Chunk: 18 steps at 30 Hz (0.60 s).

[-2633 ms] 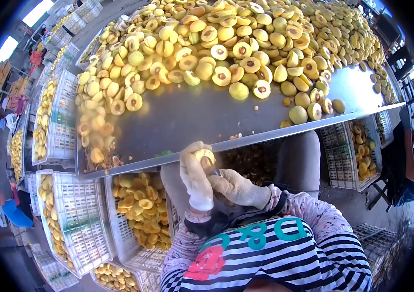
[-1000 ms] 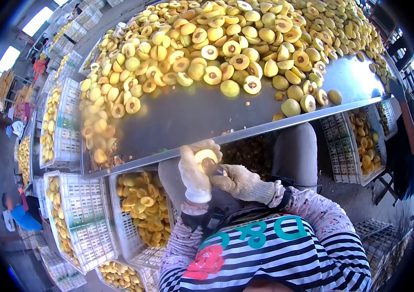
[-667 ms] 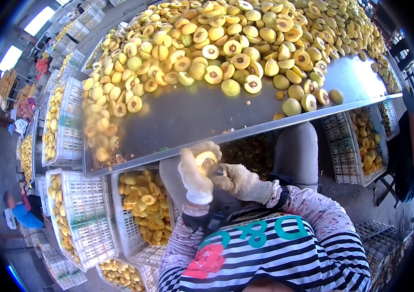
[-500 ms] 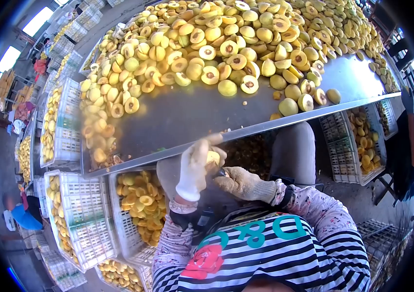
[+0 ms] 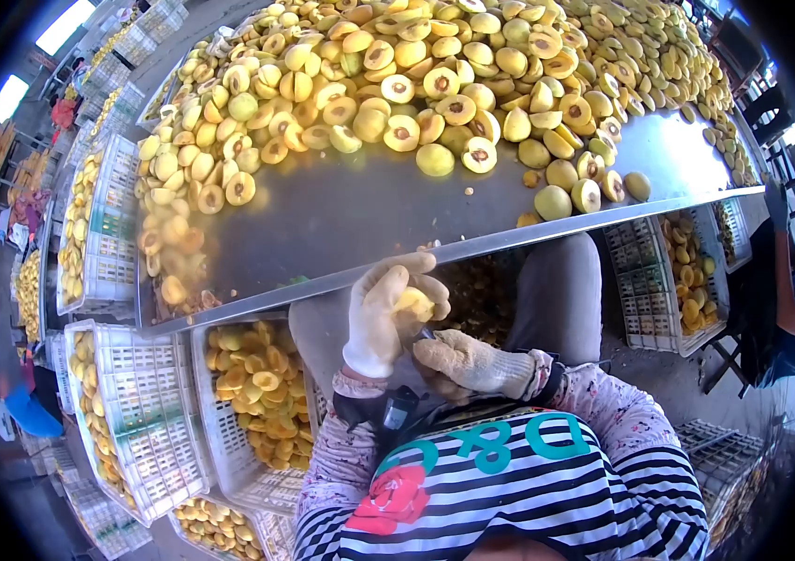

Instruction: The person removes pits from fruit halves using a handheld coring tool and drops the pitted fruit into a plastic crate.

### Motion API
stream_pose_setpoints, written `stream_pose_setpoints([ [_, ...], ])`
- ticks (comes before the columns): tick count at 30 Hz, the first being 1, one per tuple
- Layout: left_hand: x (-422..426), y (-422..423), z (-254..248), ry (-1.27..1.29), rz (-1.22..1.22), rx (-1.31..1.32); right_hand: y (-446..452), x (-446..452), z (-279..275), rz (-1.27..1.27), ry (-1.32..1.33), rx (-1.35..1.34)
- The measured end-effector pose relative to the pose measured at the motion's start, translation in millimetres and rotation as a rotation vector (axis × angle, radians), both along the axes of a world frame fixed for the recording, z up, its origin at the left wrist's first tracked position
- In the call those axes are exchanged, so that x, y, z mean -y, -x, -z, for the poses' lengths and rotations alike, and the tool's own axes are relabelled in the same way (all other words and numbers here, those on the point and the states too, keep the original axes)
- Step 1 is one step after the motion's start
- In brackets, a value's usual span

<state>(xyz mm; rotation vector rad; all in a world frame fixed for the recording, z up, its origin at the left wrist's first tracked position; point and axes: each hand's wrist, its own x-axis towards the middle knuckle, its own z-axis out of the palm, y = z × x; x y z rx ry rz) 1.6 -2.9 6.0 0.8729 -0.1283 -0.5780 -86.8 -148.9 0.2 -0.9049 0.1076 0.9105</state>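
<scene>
My left hand (image 5: pixel 375 316), in a pale glove, is closed around a yellow peach half (image 5: pixel 413 304) just below the metal table's front edge. Close beside it is my right hand (image 5: pixel 480 363), also gloved, with fingers wrapped round a small tool (image 5: pixel 426 333). Only the tool's dark end shows, pointing at the fruit; its kind is hidden. Above both hands, a big heap of halved yellow peaches (image 5: pixel 402 133) covers the far part of the metal table (image 5: pixel 351 220). Several cut faces show brown pits or pit hollows.
White plastic crates of peach halves stand at lower left: one crate (image 5: pixel 150 411) and another beside my leg (image 5: pixel 252 481). A further crate (image 5: pixel 645 290) stands at right. The table's raised metal rim (image 5: pixel 472 250) runs above my lap. A person in blue (image 5: pixel 33 407) is at far left.
My left hand has shifted slightly right, its fingers now spread more around the peach half. My right hand stays close to it. The view has moved a little.
</scene>
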Motion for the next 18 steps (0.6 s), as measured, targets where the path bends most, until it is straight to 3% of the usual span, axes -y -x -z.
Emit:
stream_pose_setpoints([
  [2,-6,-6,3,0.051,0.082,0.029,-4,-3,-1,-0.043,-0.140,-0.118],
  [5,-14,-9,8,0.069,0.108,0.067,-9,-11,-1,-0.063,0.032,0.006],
  [8,-26,-12,9,0.058,0.222,0.041,-9,-17,5,-0.099,0.016,0.029],
  [11,-30,-11,13,0.244,0.246,-0.087,-15,-17,0,-0.171,-0.313,-0.170],
  [15,-15,-2,3,0.441,-0.025,-0.347,-17,-25,25,-0.270,-0.873,-0.353],
  [17,-22,-10,4,0.354,-0.209,-0.616,-19,-19,12,-0.378,-0.859,-0.242],
  [18,-34,-9,0,0.281,-0.281,-0.559,-14,-17,18,-0.322,-0.817,-0.304],
])
